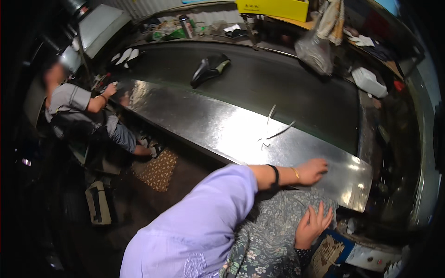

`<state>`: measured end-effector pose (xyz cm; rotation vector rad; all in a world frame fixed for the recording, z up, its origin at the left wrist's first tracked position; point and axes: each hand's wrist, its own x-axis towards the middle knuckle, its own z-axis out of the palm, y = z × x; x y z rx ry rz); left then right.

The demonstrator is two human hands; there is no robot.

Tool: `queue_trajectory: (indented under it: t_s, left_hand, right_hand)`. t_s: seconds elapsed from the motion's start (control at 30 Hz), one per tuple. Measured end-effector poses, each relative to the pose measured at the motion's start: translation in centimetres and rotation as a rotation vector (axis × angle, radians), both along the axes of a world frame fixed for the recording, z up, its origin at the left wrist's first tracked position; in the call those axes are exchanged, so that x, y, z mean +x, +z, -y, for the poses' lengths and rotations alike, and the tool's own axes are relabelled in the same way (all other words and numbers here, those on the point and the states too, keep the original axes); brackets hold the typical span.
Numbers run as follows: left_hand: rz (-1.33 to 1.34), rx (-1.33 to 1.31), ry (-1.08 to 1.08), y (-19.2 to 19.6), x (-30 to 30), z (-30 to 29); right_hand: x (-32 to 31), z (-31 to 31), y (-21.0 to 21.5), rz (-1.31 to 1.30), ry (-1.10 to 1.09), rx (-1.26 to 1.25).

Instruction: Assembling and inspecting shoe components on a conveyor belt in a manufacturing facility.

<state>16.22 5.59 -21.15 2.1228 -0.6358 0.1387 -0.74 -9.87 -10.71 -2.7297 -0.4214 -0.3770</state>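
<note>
Lilac sleeve [194, 227] fills the near foreground, the person's left arm reaching across to the steel bench [208, 123], where the left hand [313, 170] rests flat at the near edge, fingers loosely curled on bare metal and grasping nothing. Below it the right hand [311, 226] lies spread and released on flowered cloth [269, 231] over the lap, fingers splayed, holding nothing. Just beyond the left hand, further up the bench, lie thin white strips [273, 132], loose and apart from the fingers; they are the nearest loose things to that hand. Past them runs a dark conveyor belt [278, 88], and well beyond the left hand, toward the far left of the belt, sits a black shoe upper [208, 69]. At the far end of the bench another person's hand [110, 89] touches the metal near some white soles [124, 56]. To the right of both hands, well away, a clear plastic bag [315, 51] hangs over the belt's edge, with a white box [368, 82] beside it. As I judge it, the risk lies in the strips: they are light and sit close to the belt's margin, so a sweeping reach by the left hand could push them onto the belt. The loose sleeve dragging across the bench might do the same.
</note>
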Motion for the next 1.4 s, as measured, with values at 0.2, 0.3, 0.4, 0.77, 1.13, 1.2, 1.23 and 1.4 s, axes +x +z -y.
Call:
queue_trajectory:
  t_s: [0.2, 0.3, 0.4, 0.77, 1.13, 1.2, 1.23, 1.4]
  left_hand:
    - [0.147, 0.190, 0.569, 5.5, -0.5, -16.3]
    - [-0.113, 0.511, 0.643, 2.7, -2.7, -20.0]
    - [-0.100, 0.548, 0.551, -0.6, -2.8, -17.5]
    - [0.389, 0.277, 0.637, 4.1, 5.5, -24.2]
    - [-0.578, 0.661, 1.390, 3.8, 5.9, -51.1]
    - [-0.521, 0.598, 1.506, 1.9, 5.4, -50.4]
    - [-0.488, 0.552, 1.479, 1.2, 6.0, -48.9]
    - [-0.555, 0.328, 1.303, 4.6, 4.8, -47.9]
  right_hand:
    - [0.5, -0.1, -0.8, 0.036, -0.031, 0.134]
    - [1.4, -2.4, -0.5, 0.057, -0.101, 0.091]
    - [1.9, -3.1, -0.6, 0.072, -0.134, 0.040]
    - [2.4, -2.9, 0.2, 0.028, -0.098, 0.030]
    - [3.2, -3.1, 0.7, -0.010, -0.091, -0.037]
    - [3.0, -3.2, 0.3, 0.030, -0.089, -0.037]
    - [2.9, -3.0, 0.3, 0.037, -0.082, -0.029]
    - [3.2, -3.8, 2.2, -0.053, -0.057, -0.058]
